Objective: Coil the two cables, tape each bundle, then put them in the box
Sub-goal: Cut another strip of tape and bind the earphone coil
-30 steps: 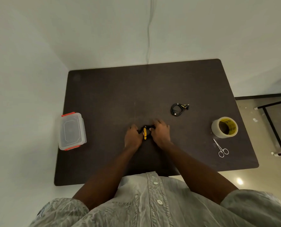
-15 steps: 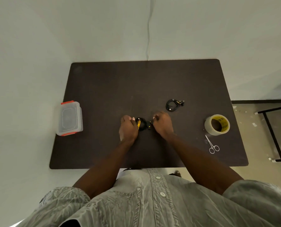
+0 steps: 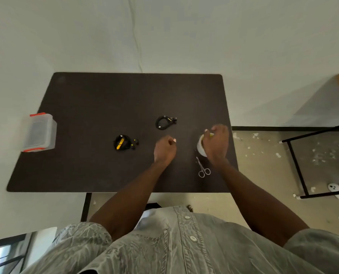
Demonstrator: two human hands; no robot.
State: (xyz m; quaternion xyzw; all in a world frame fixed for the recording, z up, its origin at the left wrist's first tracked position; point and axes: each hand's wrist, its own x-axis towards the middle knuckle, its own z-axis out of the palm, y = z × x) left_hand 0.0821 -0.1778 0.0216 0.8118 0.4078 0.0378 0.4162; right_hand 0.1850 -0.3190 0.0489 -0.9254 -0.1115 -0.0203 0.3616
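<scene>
Table: the dark brown rectangular table [image 3: 97, 99] carries everything; the person stands at its near edge.
Box: the clear plastic lidded box with orange clips [image 3: 39, 132] sits at the far left edge of the table, lid on, with no cable in it.
Right hand: the right hand [image 3: 216, 144] is over the white roll of packing tape with yellow print [image 3: 199, 147] at the right side of the table, fingers curled down around it; a firm grip or only a touch is hard to tell, since the hand hides most of the roll.
Left hand: the left hand [image 3: 164, 149] hovers near the table's middle, fingers curled loosely with nothing visible in them.
First cable: the black coiled cable with a yellow tag [image 3: 123, 142] lies left of centre, wound into a bundle, well apart from both hands.
Second cable: the plain black coiled cable [image 3: 163, 122] lies farther back, also wound.
Scissors: the small steel scissors [image 3: 203, 169] lie just near of the tape roll.
Progress: both coils look done; no tape shows on either bundle, so taping both and boxing them appear left.
</scene>
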